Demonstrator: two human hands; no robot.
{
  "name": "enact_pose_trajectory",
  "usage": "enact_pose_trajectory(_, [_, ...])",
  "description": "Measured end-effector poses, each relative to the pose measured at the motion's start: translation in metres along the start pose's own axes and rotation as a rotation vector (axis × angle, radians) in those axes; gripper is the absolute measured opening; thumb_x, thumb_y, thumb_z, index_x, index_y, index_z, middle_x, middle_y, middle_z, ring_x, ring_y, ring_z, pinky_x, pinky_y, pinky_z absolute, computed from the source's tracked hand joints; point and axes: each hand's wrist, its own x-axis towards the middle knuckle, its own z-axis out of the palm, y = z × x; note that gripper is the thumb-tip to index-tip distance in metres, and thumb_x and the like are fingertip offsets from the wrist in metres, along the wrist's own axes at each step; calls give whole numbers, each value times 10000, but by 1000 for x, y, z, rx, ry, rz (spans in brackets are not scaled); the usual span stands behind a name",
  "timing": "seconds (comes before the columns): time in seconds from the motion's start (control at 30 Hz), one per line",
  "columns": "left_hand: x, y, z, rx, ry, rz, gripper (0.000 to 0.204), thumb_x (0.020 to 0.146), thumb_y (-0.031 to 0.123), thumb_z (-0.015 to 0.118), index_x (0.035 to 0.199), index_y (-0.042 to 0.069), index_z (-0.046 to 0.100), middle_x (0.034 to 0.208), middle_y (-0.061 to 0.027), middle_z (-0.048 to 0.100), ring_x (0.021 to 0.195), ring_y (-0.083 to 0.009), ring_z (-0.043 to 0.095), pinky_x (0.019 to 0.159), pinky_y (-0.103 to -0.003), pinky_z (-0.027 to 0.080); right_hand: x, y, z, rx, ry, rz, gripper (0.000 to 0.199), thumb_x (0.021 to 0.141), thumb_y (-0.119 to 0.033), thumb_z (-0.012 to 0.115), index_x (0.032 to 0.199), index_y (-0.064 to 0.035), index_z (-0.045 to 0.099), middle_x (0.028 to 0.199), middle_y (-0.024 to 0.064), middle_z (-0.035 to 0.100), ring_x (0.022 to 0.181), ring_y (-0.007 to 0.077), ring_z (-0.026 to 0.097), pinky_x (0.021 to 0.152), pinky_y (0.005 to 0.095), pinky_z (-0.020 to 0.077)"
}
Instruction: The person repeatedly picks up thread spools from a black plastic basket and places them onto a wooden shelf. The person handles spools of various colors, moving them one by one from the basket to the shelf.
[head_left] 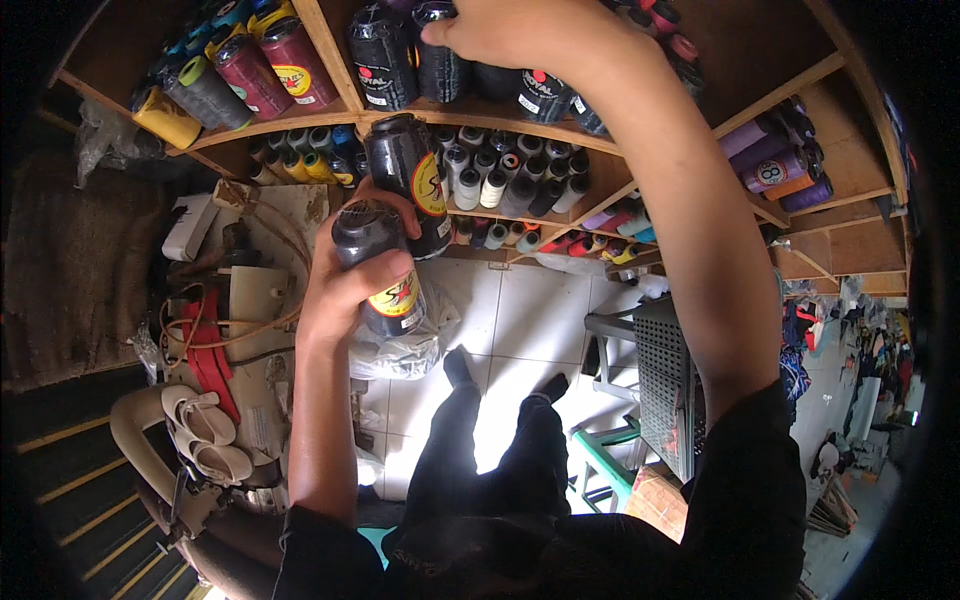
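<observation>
My left hand (345, 255) is closed around two black thread spools wrapped in clear film. The nearer spool (385, 300) lies under my thumb; the farther spool (415, 180) sits against my fingers, and both carry yellow and red labels. My right arm stretches up to the top shelf, where my right hand (510, 30) has its thumb against the upper end of a black thread spool (440, 70). Its other fingers are mostly out of sight at the picture's upper edge. Beside that one stands another black spool (383, 65), and more are partly hidden behind my forearm.
Wooden shelving (560, 130) spans the far side, with white and grey spools (493, 188) on a lower level and maroon spools (285, 75) at left. A machine with a red strap (210, 350) stands left. A black perforated crate (665, 385) and green stool (605, 460) are right.
</observation>
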Motion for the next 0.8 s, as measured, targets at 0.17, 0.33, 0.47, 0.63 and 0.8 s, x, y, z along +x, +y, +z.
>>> enact_pose_trajectory(0.17, [7, -3, -7, 44, -51, -4, 414, 662, 289, 797, 961, 33, 669, 1036, -60, 574, 966, -179, 562, 880, -308, 417, 16, 11, 18, -140, 34, -55, 328, 943, -147, 729, 1143, 108, 675, 1175, 282, 682, 1103, 381, 687, 991, 447, 565])
enact_pose_trajectory(0.33, [18, -7, -13, 104, -13, 5, 332, 706, 236, 796, 946, 40, 678, 1021, -43, 568, 954, -162, 560, 857, -309, 429, 10, 12, 25, -167, 51, -74, 335, 928, -137, 738, 1109, 137, 670, 1220, 314, 652, 1161, 401, 656, 1021, 462, 551])
enact_pose_trajectory(0.47, [25, -10, -12, 82, 66, 8, 296, 735, 196, 794, 957, 38, 680, 988, -26, 582, 915, -149, 579, 829, -306, 460, 13, 11, 15, -96, -96, -12, 261, 930, -86, 699, 1039, 148, 663, 1192, 332, 646, 1152, 395, 652, 1010, 453, 557])
enact_pose_trajectory(0.63, [29, -12, -10, -8, 106, -27, 299, 781, 138, 775, 1045, 41, 672, 977, -19, 638, 883, -123, 605, 816, -288, 480, -1, 13, 13, -81, -61, -120, 177, 960, -55, 633, 956, 120, 657, 1010, 244, 676, 946, 310, 686, 870, 425, 588])
enact_pose_trajectory(0.8, [31, -19, -10, -59, 129, -31, 301, 799, 126, 771, 1072, 47, 670, 988, -18, 660, 887, -117, 618, 815, -282, 486, -17, 2, -4, 67, -262, -24, 187, 973, -71, 644, 986, 115, 634, 900, 172, 643, 786, 221, 629, 735, 382, 575])
